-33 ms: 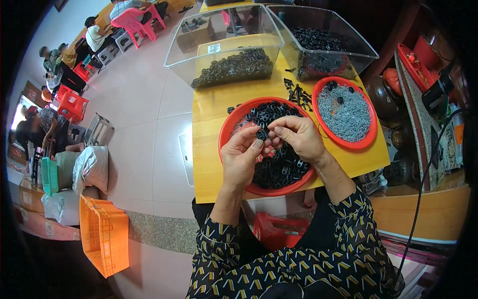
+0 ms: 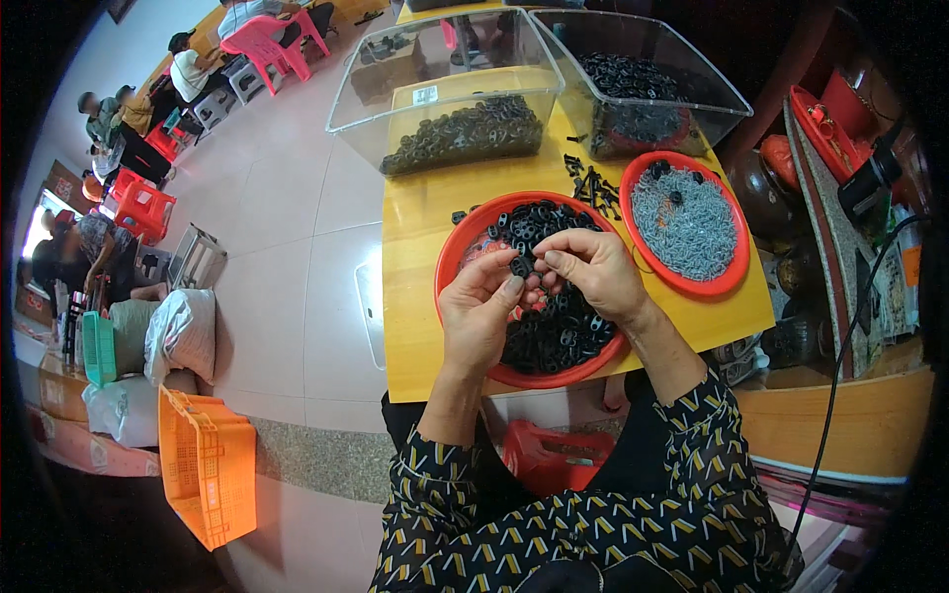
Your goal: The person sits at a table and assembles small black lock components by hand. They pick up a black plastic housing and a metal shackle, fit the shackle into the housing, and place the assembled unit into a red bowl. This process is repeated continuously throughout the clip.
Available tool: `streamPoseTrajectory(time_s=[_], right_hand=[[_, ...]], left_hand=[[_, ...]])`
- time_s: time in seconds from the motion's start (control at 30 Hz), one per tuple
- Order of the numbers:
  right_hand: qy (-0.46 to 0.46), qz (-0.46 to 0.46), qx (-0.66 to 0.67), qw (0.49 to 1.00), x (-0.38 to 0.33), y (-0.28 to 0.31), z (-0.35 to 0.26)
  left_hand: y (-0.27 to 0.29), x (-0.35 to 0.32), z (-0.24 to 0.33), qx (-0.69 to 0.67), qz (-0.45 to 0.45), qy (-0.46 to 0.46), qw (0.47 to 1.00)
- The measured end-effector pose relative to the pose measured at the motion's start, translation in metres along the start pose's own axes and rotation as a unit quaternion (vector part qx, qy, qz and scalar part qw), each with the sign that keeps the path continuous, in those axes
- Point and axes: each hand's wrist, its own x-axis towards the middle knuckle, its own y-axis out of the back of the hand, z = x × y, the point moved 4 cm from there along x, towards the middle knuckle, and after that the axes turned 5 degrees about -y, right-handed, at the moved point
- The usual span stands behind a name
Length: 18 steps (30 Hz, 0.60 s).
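Over the red round tray (image 2: 447,259), my left hand (image 2: 476,308) pinches a small black oval plastic part (image 2: 521,266) between thumb and fingers. My right hand (image 2: 596,280) meets it from the right, thumb and forefinger pressed together at the part's edge. Whatever those right fingertips hold, if anything, is too small to make out. Many loose black oval parts with holes (image 2: 559,336) fill the tray beneath both hands. To the right, a second red tray (image 2: 733,272) holds a heap of silvery screws (image 2: 682,232) with a few black pieces on top.
Two clear plastic bins, one left (image 2: 445,94) and one right (image 2: 682,94), stand at the table's far side with black parts inside. Black screw-like pieces (image 2: 593,190) lie on the yellow tabletop (image 2: 415,336). An orange crate (image 2: 210,465) and sacks (image 2: 183,336) stand left. Several people sit far left.
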Motion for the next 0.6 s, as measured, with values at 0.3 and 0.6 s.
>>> streamPoseTrajectory(time_s=[0.3,0.6], right_hand=[[-0.026,-0.024,0.019,0.999,-0.005,-0.013,-0.004],[0.035,0.121,-0.01,0.992,0.017,0.031,-0.05]], left_hand=[[-0.005,-0.003,0.006,0.133,-0.046,-0.015,0.99],[0.033,0.001,0.047,0.453,-0.069,-0.081,0.885]])
